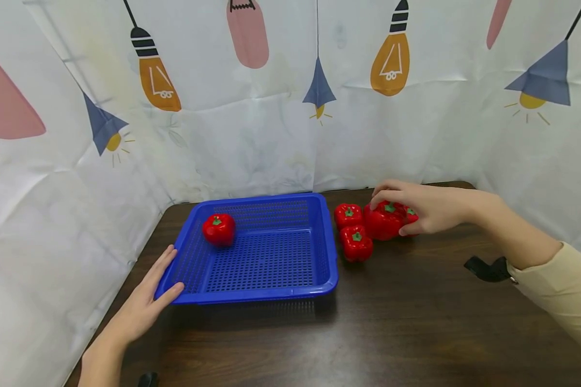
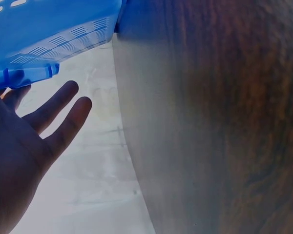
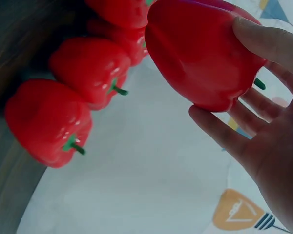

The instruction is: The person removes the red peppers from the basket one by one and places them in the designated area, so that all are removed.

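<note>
My right hand grips a red bell pepper with a green stem, thumb on one side and fingers on the other. In the head view that bell pepper appears larger than those around it, above the dark table. Close beside it are several more red bell peppers, stems up. My left hand is at the left front corner of a blue plastic basket, thumb by the rim and fingers extended along the left side. Inside the basket, toward the back left, lies one red bell pepper.
The basket stands on a dark wooden table, left of the pepper group. Behind and at the sides hangs a white cloth printed with lamps and bulbs. A black strap hangs at my right sleeve.
</note>
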Available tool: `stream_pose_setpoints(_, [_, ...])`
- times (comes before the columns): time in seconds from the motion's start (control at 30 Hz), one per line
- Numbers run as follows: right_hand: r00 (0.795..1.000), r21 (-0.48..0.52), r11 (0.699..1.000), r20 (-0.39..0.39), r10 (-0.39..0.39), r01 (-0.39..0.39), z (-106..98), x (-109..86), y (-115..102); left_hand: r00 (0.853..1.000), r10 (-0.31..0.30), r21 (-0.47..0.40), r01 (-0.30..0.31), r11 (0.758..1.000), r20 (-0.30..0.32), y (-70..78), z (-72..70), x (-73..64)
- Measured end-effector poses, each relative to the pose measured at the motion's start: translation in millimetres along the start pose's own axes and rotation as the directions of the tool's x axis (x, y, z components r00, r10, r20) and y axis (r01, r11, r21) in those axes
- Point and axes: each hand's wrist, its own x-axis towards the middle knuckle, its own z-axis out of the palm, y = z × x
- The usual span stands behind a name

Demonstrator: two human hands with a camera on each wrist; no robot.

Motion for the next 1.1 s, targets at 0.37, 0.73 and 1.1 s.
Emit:
stream_pose_setpoints(0.37, [0.998, 0.017, 0.998, 0.009, 0.065, -0.065, 14, -13.3, 14, 1.000, 0.007, 0.002, -0.007, 1.000, 0.002, -1.4, -0.9, 0.6])
stream_pose_setpoints(0.73, [0.993, 0.048, 0.993, 0.049, 0.105, -0.108, 37, -15.0, 25, 1.000, 0.006, 0.002, -0.006, 1.000, 0.002, 0.5, -0.7, 1.2])
stream_pose_setpoints(1.1, [0.991, 0.063, 0.990, 0.049, 0.122, -0.125, 59, -17.5, 33, 1.000, 0.003, 0.004, -0.003, 1.000, 0.000, -0.1, 0.1, 0.5])
